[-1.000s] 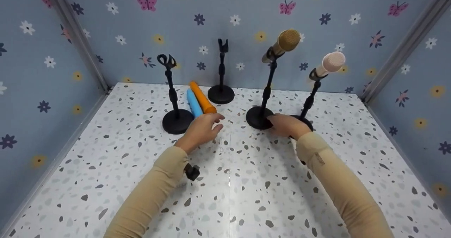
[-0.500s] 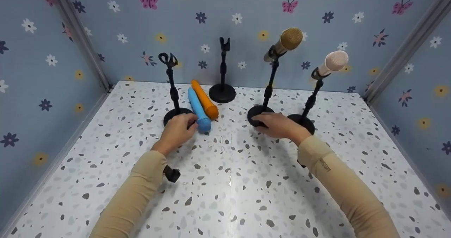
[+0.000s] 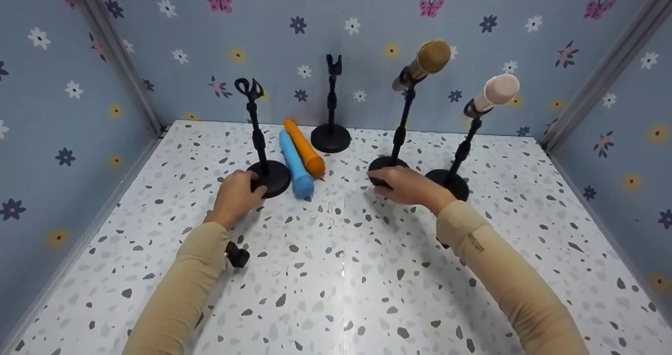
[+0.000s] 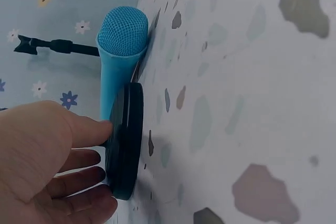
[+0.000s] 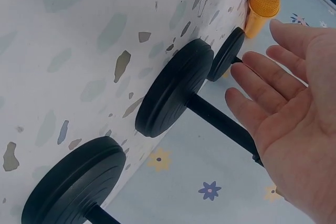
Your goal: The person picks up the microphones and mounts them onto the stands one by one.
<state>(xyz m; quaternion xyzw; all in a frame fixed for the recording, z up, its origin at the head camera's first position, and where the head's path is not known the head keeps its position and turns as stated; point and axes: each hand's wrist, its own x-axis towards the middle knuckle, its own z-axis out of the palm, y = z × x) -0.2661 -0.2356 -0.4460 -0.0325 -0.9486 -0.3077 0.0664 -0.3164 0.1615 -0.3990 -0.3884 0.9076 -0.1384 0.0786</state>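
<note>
My left hand is at the near left edge of the leftmost black stand's round base. In the left wrist view, the thumb of the left hand touches the base, its fingers loosely bent beside it. This stand's clip is empty. A blue microphone and an orange one lie side by side to its right. My right hand hovers by the base of the stand with the gold microphone; the right wrist view shows its fingers extended, holding nothing.
Behind the orange microphone stands another black stand with an empty clip. At the right, a stand carries a pale pink microphone. Patterned blue panels enclose the speckled tabletop.
My left hand has moved left, away from the blue microphone, to the leftmost stand's base. The blue microphone's head now shows. My right hand has shifted left a little.
</note>
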